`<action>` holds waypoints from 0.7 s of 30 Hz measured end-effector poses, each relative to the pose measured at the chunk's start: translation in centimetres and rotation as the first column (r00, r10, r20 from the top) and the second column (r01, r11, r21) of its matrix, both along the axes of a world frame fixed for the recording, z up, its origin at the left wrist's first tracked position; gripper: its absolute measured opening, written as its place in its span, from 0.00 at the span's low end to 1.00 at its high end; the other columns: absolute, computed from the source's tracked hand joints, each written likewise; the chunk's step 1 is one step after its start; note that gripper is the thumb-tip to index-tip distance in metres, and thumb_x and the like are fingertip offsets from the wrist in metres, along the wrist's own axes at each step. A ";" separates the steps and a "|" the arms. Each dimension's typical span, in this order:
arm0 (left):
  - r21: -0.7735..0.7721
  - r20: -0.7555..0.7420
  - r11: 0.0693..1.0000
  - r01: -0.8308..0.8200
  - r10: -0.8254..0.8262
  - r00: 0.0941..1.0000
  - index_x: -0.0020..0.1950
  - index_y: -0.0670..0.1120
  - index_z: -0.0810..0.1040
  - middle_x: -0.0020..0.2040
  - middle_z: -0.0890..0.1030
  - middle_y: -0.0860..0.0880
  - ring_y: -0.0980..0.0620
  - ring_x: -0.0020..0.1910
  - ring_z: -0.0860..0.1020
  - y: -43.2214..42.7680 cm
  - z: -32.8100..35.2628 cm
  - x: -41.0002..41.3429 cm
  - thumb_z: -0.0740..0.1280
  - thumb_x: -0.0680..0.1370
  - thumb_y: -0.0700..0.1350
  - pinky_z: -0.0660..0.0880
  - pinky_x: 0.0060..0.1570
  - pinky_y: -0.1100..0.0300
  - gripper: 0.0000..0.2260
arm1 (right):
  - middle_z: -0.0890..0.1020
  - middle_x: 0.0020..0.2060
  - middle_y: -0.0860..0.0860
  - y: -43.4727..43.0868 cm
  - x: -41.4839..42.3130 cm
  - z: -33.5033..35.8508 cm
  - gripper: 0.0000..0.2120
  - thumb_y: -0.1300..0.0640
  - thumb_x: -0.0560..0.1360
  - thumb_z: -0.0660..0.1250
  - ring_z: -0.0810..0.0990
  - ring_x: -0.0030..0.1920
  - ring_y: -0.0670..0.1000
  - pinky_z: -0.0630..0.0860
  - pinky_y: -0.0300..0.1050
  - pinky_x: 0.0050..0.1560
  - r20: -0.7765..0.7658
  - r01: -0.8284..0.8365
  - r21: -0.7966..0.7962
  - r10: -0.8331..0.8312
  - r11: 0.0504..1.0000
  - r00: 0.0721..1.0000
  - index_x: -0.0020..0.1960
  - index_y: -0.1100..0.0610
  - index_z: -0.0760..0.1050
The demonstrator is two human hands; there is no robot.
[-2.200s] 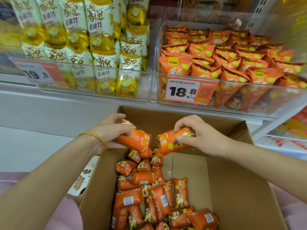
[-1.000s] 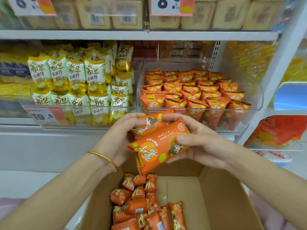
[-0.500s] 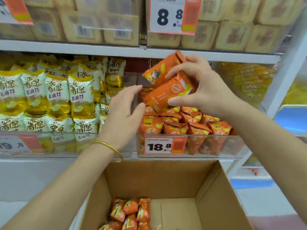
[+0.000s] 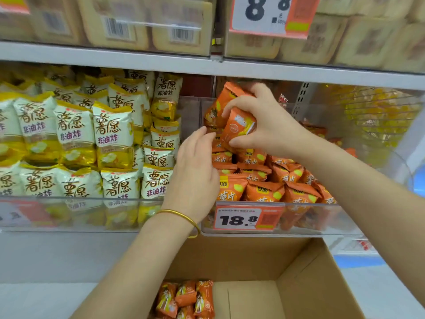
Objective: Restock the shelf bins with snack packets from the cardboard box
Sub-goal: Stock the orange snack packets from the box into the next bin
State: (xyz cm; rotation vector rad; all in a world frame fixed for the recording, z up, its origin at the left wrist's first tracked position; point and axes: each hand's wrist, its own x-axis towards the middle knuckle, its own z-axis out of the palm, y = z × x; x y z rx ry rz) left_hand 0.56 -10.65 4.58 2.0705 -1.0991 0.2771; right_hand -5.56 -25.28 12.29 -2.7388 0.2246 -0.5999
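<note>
My right hand (image 4: 271,125) grips two orange snack packets (image 4: 239,124) over the back left of the clear shelf bin (image 4: 345,217), which holds several rows of the same orange packets (image 4: 264,180). My left hand (image 4: 195,171), with a gold bangle at the wrist, reaches into the bin's left side with relaxed fingers whose tips touch the packets below the held ones. The open cardboard box (image 4: 310,284) sits below the shelf. A few orange packets (image 4: 186,298) lie in its bottom left.
A neighbouring clear bin (image 4: 69,215) on the left is packed with yellow and white packets (image 4: 110,134). An orange price tag reading 18.8 (image 4: 248,218) hangs on the orange bin's front. The shelf board above (image 4: 207,63) carries beige packs. A yellow-filled bin (image 4: 379,116) stands to the right.
Both hands rose from the box to the shelf bin. The packets passed from both hands into my right hand, which has lowered them into the back of the bin. My left hand let go.
</note>
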 end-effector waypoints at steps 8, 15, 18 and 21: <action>-0.010 -0.018 1.000 0.018 -0.019 1.000 0.73 0.45 0.63 0.75 0.59 0.49 0.54 0.74 0.54 0.1 -0.2 0.0 0.56 0.77 0.32 0.48 0.67 0.69 0.24 | 0.76 0.52 0.50 -1.7 4.7 2.6 0.20 0.53 0.68 0.75 0.76 0.49 0.49 0.72 0.39 0.46 -0.163 0.228 0.284 -0.187 0.931 0.969 0.56 0.59 0.76; -0.005 -0.013 1.000 0.023 -0.023 1.000 0.73 0.46 0.63 0.75 0.58 0.51 0.55 0.74 0.53 0.1 -0.4 0.1 0.56 0.77 0.33 0.45 0.63 0.75 0.24 | 0.76 0.59 0.54 -3.2 8.1 1.9 0.06 0.56 0.73 0.68 0.74 0.56 0.52 0.73 0.45 0.55 -0.223 0.315 0.539 -0.228 0.781 0.948 0.50 0.54 0.76; -0.004 -0.011 1.000 0.031 -0.031 0.999 0.73 0.47 0.63 0.75 0.58 0.51 0.56 0.74 0.53 0.1 -0.4 0.1 0.56 0.77 0.33 0.46 0.63 0.75 0.25 | 0.80 0.54 0.56 -4.9 7.9 1.1 0.06 0.60 0.71 0.69 0.79 0.57 0.55 0.77 0.50 0.58 -0.173 0.294 0.774 -0.258 0.562 0.950 0.47 0.54 0.75; 0.000 -0.011 0.999 0.035 -0.035 0.999 0.73 0.47 0.62 0.75 0.57 0.52 0.57 0.74 0.52 0.1 -0.4 0.1 0.56 0.77 0.33 0.47 0.63 0.73 0.25 | 0.81 0.52 0.55 -6.2 7.3 1.1 0.09 0.60 0.72 0.69 0.80 0.53 0.53 0.79 0.47 0.53 -0.149 0.268 0.795 -0.254 0.544 0.956 0.51 0.56 0.75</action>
